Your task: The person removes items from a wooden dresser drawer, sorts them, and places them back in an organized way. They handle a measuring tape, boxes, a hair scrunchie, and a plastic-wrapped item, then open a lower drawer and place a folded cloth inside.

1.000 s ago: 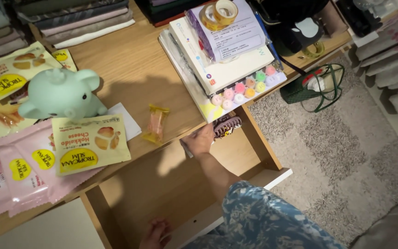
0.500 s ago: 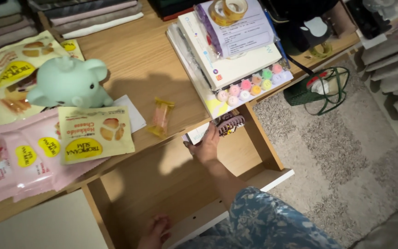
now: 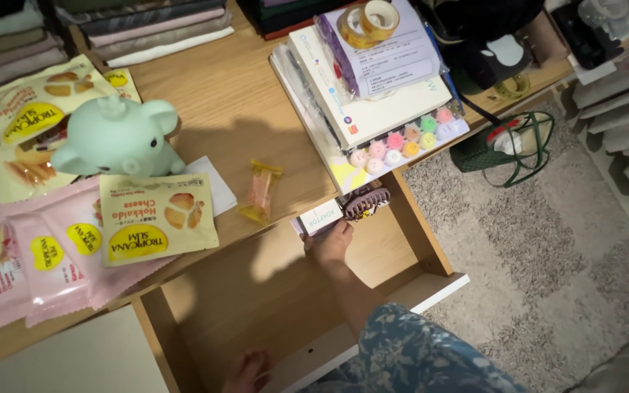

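Moved: since a second ago our right hand (image 3: pixel 331 244) has drawn back from under the desk edge, and a small white box (image 3: pixel 320 217) that was hidden now shows in front of it.
Right hand: we see it inside the open drawer (image 3: pixel 271 291), fingers up against the near end of the white box; it looks like a hold on the box, though the fingers are mostly hidden behind the hand.
White box: small and oblong, lying at the back of the drawer just under the desk edge, directly beyond our right fingertips.
Hair clip: a dark brown claw clip (image 3: pixel 365 203) sits just beside the box, to the right of our grip and touching or nearly touching the box's end.
Left hand: our left hand (image 3: pixel 247 371) rests on the drawer's front edge, well back from the right hand; its fingers are curled over the rim, and we cannot tell how tightly.
Beyond the grip: on the desk (image 3: pixel 220 109), a wrapped candy (image 3: pixel 260 192) lies up and left of the box.
Further left: a yellow snack packet (image 3: pixel 156 218), pink snack packets (image 3: pixel 30 262) and a mint-green toy elephant (image 3: pixel 118 138).
Up and right: a stack of books (image 3: pixel 373 94) with tape rolls (image 3: pixel 365 18) on top and a strip of small coloured paint pots (image 3: pixel 405 138).
Floor: a green bag (image 3: pixel 507 142) on a grey rug (image 3: pixel 547 255), far right of our grip.
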